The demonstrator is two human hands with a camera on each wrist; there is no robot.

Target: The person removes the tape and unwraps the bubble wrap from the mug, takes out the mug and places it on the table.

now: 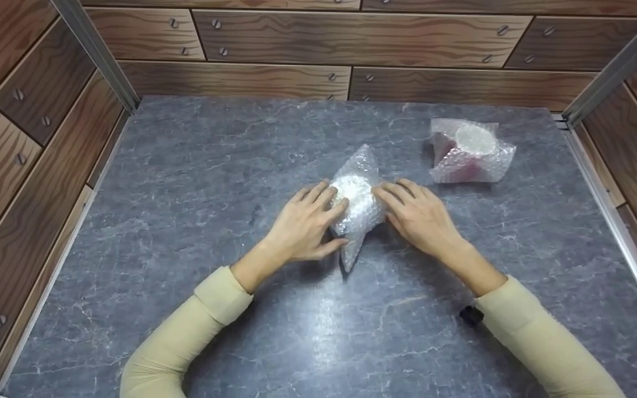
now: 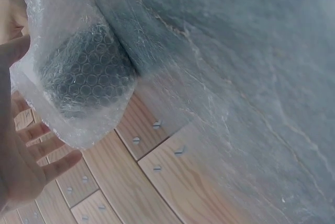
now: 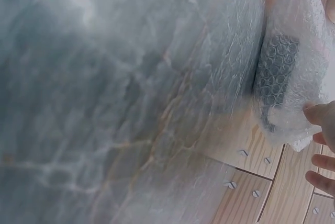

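A bubble-wrapped package (image 1: 356, 202) lies near the middle of the table, with pointed flaps of wrap at its far and near ends. Through the bubble wrap (image 2: 86, 75) a dark item shows in both wrist views; its kind cannot be made out. My left hand (image 1: 307, 224) touches the left side, fingers fairly straight and thumb apart near the close flap. On the right side, my right hand (image 1: 421, 218) rests its fingertips against the wrap. The right wrist view shows that thumb (image 3: 314, 113) against the package, with the other fingers spread.
A second bubble-wrapped bundle (image 1: 470, 152), pinkish with a pale round top, stands at the back right of the dark marbled table (image 1: 197, 166). Wood-patterned walls (image 1: 274, 38) and metal frame rails (image 1: 622, 237) enclose the tabletop.
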